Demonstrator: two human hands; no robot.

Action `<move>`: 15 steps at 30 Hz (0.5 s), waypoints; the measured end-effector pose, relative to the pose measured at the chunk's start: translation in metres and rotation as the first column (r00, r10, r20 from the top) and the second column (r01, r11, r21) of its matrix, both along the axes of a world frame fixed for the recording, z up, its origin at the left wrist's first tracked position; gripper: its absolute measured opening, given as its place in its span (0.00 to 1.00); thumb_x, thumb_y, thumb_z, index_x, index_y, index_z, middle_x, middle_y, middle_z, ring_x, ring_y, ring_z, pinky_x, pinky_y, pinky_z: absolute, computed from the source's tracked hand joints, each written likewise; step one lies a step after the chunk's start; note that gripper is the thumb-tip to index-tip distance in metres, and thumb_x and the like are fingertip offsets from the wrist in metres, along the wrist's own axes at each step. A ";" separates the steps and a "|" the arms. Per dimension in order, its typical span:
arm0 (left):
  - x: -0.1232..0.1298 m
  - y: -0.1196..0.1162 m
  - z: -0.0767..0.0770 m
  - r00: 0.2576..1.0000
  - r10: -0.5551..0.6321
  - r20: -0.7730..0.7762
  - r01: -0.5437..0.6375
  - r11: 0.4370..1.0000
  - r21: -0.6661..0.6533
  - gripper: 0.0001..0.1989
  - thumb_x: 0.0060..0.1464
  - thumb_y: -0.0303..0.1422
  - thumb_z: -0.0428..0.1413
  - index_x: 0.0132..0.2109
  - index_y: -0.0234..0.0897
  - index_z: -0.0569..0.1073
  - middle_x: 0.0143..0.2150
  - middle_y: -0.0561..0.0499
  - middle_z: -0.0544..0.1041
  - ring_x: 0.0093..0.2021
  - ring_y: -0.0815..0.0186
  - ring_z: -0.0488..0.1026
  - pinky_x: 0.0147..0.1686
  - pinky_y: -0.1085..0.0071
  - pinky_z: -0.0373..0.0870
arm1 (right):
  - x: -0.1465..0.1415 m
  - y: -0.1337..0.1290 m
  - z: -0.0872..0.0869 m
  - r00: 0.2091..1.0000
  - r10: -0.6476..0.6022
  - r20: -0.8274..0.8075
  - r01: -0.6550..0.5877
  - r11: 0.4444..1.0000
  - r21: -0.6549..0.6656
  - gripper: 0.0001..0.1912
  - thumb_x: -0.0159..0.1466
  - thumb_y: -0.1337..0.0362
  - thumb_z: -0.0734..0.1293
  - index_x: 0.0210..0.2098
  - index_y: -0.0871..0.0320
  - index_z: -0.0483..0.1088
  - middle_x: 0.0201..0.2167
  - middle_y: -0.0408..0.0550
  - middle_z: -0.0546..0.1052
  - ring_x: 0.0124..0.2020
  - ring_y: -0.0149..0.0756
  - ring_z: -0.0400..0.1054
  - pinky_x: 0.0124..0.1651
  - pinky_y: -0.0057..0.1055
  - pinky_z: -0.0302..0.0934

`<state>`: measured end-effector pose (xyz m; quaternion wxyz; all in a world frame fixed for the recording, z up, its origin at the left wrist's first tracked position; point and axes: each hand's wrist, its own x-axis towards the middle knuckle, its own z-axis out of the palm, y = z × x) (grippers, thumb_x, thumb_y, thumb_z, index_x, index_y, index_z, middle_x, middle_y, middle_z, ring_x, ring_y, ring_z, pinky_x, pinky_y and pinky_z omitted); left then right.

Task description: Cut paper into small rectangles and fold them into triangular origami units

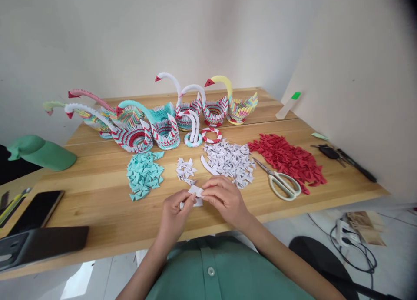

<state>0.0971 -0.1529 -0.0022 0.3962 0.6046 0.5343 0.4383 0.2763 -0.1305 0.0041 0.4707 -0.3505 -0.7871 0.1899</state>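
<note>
From where I stand, with twelve o'clock pointing away from the seated person, everything centres on a small white paper slip (196,189) held up just over the near part of the worktop (107,213). The left hand (176,208) comes in from about eight o'clock, its thumb and forefinger pinched on the slip's near edge. The right hand (224,199) reaches across from about four o'clock, thumb and fingers closed on the right end. Neither hand is nearer than the other; both are touching the paper, their fingertips almost meeting. What I can see of the slip has its longer side running roughly from ten o'clock to four, though the fingers hide part of it.

More white paper (197,202) shows just beneath the fingers; whether it's one sheet or several I can't tell. From the slip, a few folded white pieces (186,170) lie near at eleven o'clock, and the larger white heap (230,159) spreads at one. The teal heap (143,174) sits at ten, the red heap (288,159) between two and three, and the scissors (280,182) at three, well apart from both hands.
</note>
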 end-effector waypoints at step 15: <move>0.002 -0.002 0.003 0.995 -0.073 0.062 0.073 0.997 -0.012 0.13 0.57 0.34 0.54 0.26 0.35 0.75 0.26 0.51 0.78 0.30 0.65 0.74 0.32 0.73 0.66 | -0.007 -0.003 -0.001 0.950 -0.120 -0.287 -0.106 0.744 -0.660 0.10 0.61 0.60 0.67 0.26 0.57 0.68 0.25 0.43 0.74 0.28 0.32 0.66 0.30 0.27 0.60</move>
